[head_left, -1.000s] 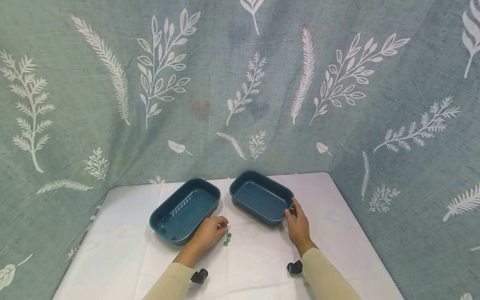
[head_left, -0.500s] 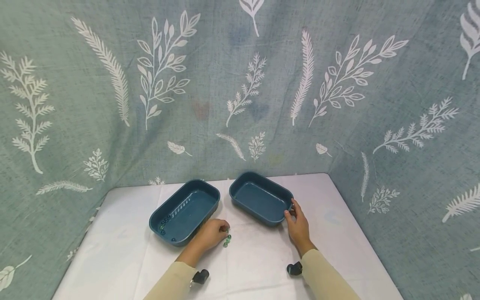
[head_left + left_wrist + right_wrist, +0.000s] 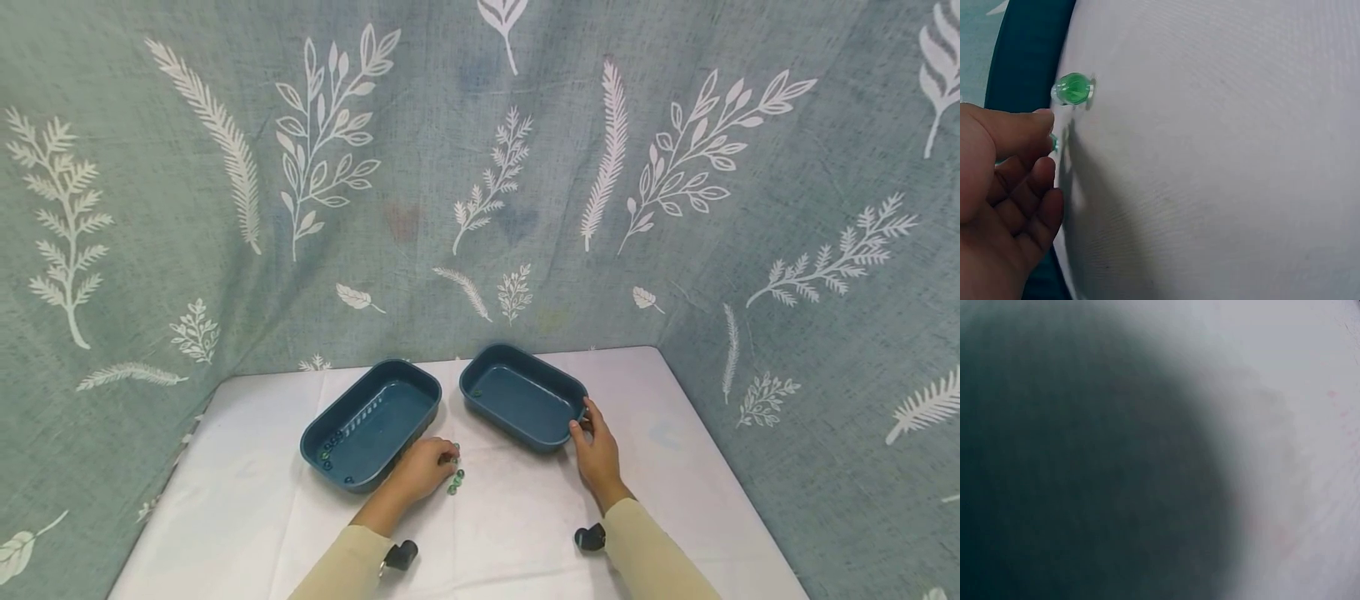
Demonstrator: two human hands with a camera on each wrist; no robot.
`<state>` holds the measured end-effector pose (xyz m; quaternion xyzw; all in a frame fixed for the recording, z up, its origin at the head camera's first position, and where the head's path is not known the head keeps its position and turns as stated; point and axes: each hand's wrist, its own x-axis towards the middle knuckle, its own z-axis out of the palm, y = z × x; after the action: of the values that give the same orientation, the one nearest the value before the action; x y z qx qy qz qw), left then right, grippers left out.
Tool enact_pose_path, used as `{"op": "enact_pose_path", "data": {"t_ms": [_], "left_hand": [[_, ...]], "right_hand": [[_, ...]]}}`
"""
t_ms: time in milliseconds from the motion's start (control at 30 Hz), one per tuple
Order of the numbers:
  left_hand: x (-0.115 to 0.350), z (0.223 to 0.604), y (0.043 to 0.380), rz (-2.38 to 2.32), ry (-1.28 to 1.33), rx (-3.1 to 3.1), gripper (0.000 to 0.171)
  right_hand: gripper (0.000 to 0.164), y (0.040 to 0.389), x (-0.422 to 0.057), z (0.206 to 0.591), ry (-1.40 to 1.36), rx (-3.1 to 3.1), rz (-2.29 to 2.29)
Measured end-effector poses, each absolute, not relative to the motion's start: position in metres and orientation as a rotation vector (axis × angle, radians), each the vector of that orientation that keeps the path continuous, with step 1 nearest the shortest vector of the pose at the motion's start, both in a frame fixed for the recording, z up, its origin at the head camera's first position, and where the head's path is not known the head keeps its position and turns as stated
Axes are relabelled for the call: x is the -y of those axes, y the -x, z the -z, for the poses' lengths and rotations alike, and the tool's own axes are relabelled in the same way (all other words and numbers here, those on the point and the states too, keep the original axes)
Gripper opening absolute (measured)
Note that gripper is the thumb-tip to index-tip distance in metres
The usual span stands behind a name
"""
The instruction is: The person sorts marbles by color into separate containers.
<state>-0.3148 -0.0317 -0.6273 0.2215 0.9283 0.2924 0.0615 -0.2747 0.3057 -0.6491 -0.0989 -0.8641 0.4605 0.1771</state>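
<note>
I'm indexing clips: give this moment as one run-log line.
left hand: at translucent green round marbles, pinch unclear | right hand: holds blue oblong tray | inside: one green marble

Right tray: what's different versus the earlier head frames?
A green marble now lies inside the right tray, at its left end; neither earlier frame shows it there. Its route in isn't shown. Unchanged: the tray's place, the right hand at its right end, the left tray.
</note>
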Motion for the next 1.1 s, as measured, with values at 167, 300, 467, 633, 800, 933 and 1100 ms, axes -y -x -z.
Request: {"op": "enact_pose_path", "data": {"t_ms": [167, 300, 467, 633, 800, 933, 1100], "left_hand": [[0.032, 0.619, 0.317, -0.917, -0.705, -2.805, 0.015], [0.030, 0.612, 0.321, -0.925, -0.724, -2.797, 0.013], [0.028, 0.600, 0.326, -1.020, -0.772, -2.751, 0.013], [0.027, 0.586, 0.329, -1.119, -0.820, -2.719, 0.013], [0.024, 0.576, 0.333, -1.123, -0.841, -2.715, 0.013], [0.021, 0.568, 0.337, -1.087, -0.888, -2.736, 0.011], [0.017, 0.558, 0.343, -1.036, -0.928, -2.765, 0.010]], "right_hand": [[0.058, 0.275, -0.307, 0.649, 0.287, 2.443, -1.296], [0.059, 0.274, -0.307, 0.649, 0.300, 2.458, -1.288], [0.059, 0.274, -0.307, 0.649, 0.304, 2.463, -1.285], [0.058, 0.272, -0.306, 0.650, 0.306, 2.454, -1.297], [0.059, 0.272, -0.306, 0.648, 0.303, 2.459, -1.294], [0.058, 0.272, -0.305, 0.647, 0.296, 2.451, -1.302], [0.056, 0.274, -0.304, 0.649, 0.286, 2.441, -1.295]]}}
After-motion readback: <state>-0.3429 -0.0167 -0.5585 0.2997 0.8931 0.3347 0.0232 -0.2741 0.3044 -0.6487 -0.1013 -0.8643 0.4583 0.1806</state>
